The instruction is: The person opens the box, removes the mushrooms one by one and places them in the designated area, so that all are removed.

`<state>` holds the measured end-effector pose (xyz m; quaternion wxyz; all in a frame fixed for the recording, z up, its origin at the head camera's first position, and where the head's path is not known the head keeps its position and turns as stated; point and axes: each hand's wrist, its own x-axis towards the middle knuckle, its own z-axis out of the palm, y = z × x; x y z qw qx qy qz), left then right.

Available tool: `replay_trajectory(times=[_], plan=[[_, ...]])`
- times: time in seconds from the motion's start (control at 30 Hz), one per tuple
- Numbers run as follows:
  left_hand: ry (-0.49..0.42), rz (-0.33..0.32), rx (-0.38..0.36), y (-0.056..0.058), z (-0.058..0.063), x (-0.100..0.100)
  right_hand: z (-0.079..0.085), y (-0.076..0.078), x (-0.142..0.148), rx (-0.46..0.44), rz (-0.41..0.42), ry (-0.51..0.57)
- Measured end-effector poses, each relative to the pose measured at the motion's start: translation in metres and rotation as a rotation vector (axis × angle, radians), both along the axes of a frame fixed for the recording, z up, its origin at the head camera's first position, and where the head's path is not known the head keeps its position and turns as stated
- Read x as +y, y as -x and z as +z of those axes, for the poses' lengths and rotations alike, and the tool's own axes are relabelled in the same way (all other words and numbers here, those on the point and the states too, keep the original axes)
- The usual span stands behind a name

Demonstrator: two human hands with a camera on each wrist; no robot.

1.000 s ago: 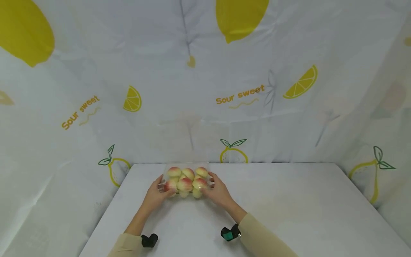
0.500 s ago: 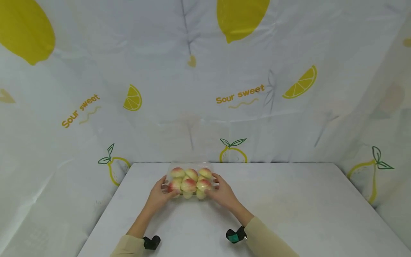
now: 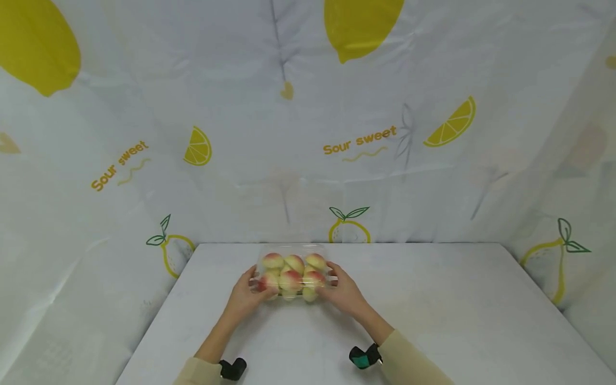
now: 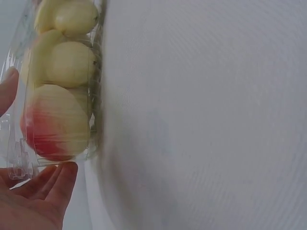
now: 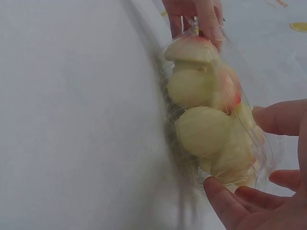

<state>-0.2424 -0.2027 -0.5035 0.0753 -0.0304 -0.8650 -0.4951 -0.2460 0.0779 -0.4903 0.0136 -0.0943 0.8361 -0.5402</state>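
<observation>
Peaches packed, we grip the box with left hand and right hand; release remains, table contact unclear.

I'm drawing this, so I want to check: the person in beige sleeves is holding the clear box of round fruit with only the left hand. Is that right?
Not quite: the right hand holds the clear box too, at the end opposite the left hand, as the head view shows. The rest is right.
</observation>
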Motion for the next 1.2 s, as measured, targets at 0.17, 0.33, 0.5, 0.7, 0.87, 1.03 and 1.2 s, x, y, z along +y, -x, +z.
replay_trajectory(times=[0.17, 0.33, 0.5, 0.7, 0.87, 1.03, 1.2], plan=[[0.009, -0.010, 0.008, -0.003, 0.000, 0.008, 0.001, -0.003, 0.008, -0.006, -0.014, -0.016], [0.017, -0.021, 0.003, -0.005, 0.002, 0.016, 0.003, -0.006, 0.017, -0.025, -0.029, -0.032], [0.001, -0.034, 0.021, -0.007, 0.002, 0.022, 0.005, -0.008, 0.024, -0.029, -0.040, -0.056], [0.006, -0.042, 0.028, -0.011, 0.000, 0.029, 0.005, -0.012, 0.035, -0.025, -0.043, -0.072], [0.001, -0.064, 0.022, -0.014, -0.002, 0.036, 0.008, -0.018, 0.044, -0.030, -0.049, -0.086], [-0.011, -0.092, 0.019, -0.016, -0.002, 0.043, 0.014, -0.026, 0.054, -0.039, -0.048, -0.091], [-0.013, -0.120, 0.020, -0.018, 0.000, 0.052, 0.016, -0.030, 0.064, -0.041, -0.043, -0.094]])
